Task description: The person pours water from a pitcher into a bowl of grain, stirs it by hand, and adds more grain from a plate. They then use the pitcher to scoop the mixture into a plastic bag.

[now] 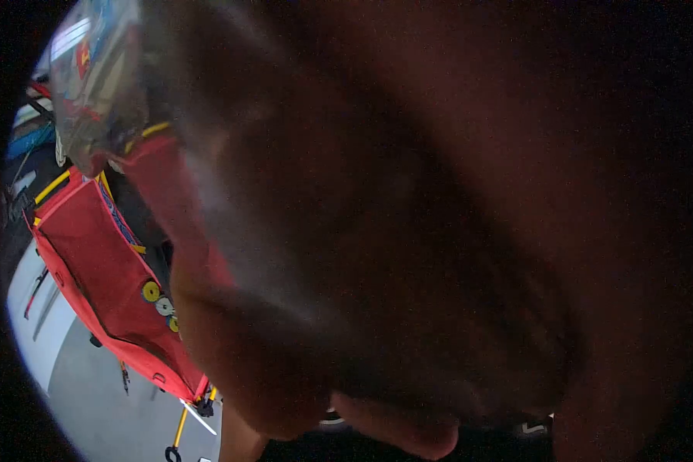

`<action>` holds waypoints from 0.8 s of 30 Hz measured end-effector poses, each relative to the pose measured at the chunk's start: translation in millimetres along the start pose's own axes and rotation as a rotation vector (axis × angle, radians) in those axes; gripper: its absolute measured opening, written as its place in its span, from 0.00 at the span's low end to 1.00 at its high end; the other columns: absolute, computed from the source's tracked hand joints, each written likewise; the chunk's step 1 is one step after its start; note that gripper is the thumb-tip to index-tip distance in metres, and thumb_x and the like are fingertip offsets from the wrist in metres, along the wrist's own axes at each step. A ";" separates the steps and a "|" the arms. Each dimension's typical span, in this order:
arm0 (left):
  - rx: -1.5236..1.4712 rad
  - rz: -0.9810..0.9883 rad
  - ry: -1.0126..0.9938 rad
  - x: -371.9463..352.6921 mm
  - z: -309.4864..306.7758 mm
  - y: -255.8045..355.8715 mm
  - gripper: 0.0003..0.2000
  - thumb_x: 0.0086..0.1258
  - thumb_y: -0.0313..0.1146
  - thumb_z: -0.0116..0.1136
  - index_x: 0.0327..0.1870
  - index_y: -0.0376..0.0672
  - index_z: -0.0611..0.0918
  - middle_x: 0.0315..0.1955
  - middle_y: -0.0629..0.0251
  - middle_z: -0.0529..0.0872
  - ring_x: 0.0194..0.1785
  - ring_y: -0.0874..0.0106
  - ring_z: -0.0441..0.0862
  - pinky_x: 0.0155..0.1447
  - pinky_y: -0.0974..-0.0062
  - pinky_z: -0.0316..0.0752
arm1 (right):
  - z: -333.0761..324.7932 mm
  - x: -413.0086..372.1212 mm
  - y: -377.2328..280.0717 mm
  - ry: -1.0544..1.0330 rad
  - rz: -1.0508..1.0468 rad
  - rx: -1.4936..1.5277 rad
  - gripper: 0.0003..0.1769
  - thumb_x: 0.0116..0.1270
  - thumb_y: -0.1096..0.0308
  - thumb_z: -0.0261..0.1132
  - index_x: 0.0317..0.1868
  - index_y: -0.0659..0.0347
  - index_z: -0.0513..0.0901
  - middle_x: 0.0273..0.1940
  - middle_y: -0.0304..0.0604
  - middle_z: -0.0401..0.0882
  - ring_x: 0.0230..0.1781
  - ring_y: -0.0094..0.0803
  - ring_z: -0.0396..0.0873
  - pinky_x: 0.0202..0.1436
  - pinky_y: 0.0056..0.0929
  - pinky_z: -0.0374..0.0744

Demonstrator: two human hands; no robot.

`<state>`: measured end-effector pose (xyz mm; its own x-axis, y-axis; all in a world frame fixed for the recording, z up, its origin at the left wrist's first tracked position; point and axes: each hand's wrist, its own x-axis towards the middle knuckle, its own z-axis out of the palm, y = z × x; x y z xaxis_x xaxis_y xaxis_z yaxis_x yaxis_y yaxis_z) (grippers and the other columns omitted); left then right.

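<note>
Dark, blurred skin fills most of the view, very close to the lens; a hand (254, 362) shows at its lower edge, with a fingertip (431, 439) beside it. Whether this is my left hand or my right hand, or both, cannot be made out. Clear, crinkled plastic (104, 85) hangs at the upper left and seems to run behind or against the dark shape. What the fingers hold is hidden. Left of the hand is a red fabric holder (100, 254) with yellow edging, and round yellow and white pieces (164, 306) lie at its inner side.
A pale grey surface (108, 385) lies below the red holder, with a thin yellow rod (181, 427) ending in a black ring. Blue and white items (32, 142) are at the far left edge. The right side is too dark to read.
</note>
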<state>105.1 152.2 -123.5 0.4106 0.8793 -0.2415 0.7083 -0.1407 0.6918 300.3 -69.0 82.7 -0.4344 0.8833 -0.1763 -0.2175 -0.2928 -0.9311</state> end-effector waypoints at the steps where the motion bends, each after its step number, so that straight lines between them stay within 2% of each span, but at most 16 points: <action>1: -0.065 -0.054 -0.037 -5.1 1.8 19.1 0.12 0.71 0.27 0.45 0.51 0.37 0.78 0.37 0.61 0.82 0.33 0.73 0.77 0.40 0.77 0.72 | -0.6 -0.5 0.0 0.004 0.003 -0.005 0.34 0.40 0.63 0.80 0.46 0.65 0.72 0.27 0.31 0.71 0.24 0.16 0.67 0.26 0.15 0.64; 3: -0.122 -0.122 -0.085 -8.4 0.5 25.7 0.11 0.72 0.28 0.45 0.48 0.37 0.80 0.35 0.62 0.82 0.31 0.72 0.77 0.39 0.76 0.72 | 0.5 -1.1 1.0 0.018 0.012 -0.010 0.35 0.40 0.63 0.80 0.47 0.65 0.72 0.27 0.31 0.71 0.24 0.16 0.67 0.26 0.15 0.64; 8: 0.072 -0.185 -0.366 34.8 -15.1 -7.0 0.17 0.73 0.26 0.40 0.61 0.38 0.72 0.38 0.55 0.81 0.34 0.75 0.80 0.36 0.79 0.77 | 1.9 -0.8 2.4 0.050 0.020 -0.032 0.38 0.39 0.65 0.80 0.49 0.66 0.70 0.28 0.31 0.70 0.23 0.16 0.67 0.25 0.14 0.63; 9: 0.072 -0.187 -0.369 33.4 -12.6 -7.0 0.17 0.73 0.26 0.40 0.61 0.38 0.72 0.38 0.55 0.81 0.34 0.75 0.80 0.36 0.79 0.77 | 1.9 -1.1 1.6 0.055 0.021 -0.034 0.38 0.38 0.65 0.80 0.50 0.66 0.70 0.28 0.31 0.70 0.23 0.16 0.67 0.25 0.13 0.63; 11: -0.199 -0.090 -0.279 25.9 -5.9 -4.4 0.17 0.73 0.25 0.41 0.61 0.36 0.72 0.42 0.55 0.82 0.33 0.73 0.80 0.36 0.76 0.78 | 2.2 -1.5 -1.5 0.065 0.027 -0.040 0.39 0.38 0.66 0.81 0.51 0.66 0.70 0.28 0.32 0.70 0.23 0.16 0.67 0.25 0.13 0.63; 15: -0.209 -0.116 -0.230 15.5 3.6 -1.1 0.17 0.73 0.25 0.41 0.61 0.36 0.72 0.45 0.55 0.81 0.35 0.71 0.81 0.40 0.74 0.79 | 4.8 2.1 0.9 0.115 0.047 -0.072 0.42 0.37 0.67 0.81 0.53 0.67 0.69 0.28 0.32 0.70 0.22 0.16 0.67 0.24 0.12 0.62; 18: -0.081 -0.092 -0.232 4.2 -3.8 10.6 0.17 0.73 0.26 0.42 0.60 0.35 0.73 0.47 0.56 0.81 0.40 0.70 0.82 0.43 0.73 0.80 | 6.0 3.8 -2.4 0.187 0.039 -0.089 0.43 0.36 0.68 0.81 0.54 0.67 0.68 0.29 0.32 0.70 0.22 0.16 0.66 0.24 0.11 0.62; 20: 0.336 0.145 -0.041 -13.3 -3.1 28.5 0.12 0.72 0.34 0.48 0.48 0.40 0.81 0.35 0.61 0.82 0.33 0.70 0.78 0.42 0.73 0.72 | 5.9 5.3 -5.6 0.264 0.036 -0.082 0.45 0.36 0.68 0.81 0.55 0.68 0.68 0.29 0.32 0.69 0.21 0.16 0.66 0.24 0.10 0.61; 21: 0.125 -0.503 -0.062 7.9 9.9 -13.9 0.16 0.71 0.39 0.51 0.57 0.46 0.79 0.45 0.50 0.82 0.53 0.70 0.76 0.60 0.73 0.65 | 4.4 5.8 -6.5 0.324 0.028 -0.067 0.45 0.36 0.69 0.81 0.56 0.68 0.68 0.29 0.32 0.69 0.21 0.16 0.66 0.23 0.10 0.61; 22: 0.110 -0.495 -0.041 5.2 8.5 -8.8 0.16 0.71 0.39 0.51 0.57 0.46 0.79 0.45 0.50 0.82 0.53 0.70 0.76 0.60 0.73 0.65 | 5.6 6.6 -7.4 0.384 0.031 -0.045 0.46 0.35 0.69 0.82 0.56 0.68 0.67 0.29 0.32 0.69 0.21 0.16 0.66 0.23 0.10 0.61; 24: 0.255 0.551 0.147 -9.4 4.5 0.0 0.11 0.60 0.29 0.51 0.42 0.38 0.82 0.35 0.48 0.83 0.41 0.51 0.80 0.46 0.60 0.74 | 10.2 12.0 -9.2 0.552 0.040 0.045 0.47 0.35 0.69 0.82 0.57 0.68 0.67 0.29 0.32 0.69 0.21 0.15 0.66 0.23 0.09 0.61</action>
<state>103.8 142.0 -124.3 0.6841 0.6974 0.2134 0.5373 -0.6798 0.4991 288.2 -59.4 92.5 0.0768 0.9285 -0.3634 -0.2531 -0.3344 -0.9078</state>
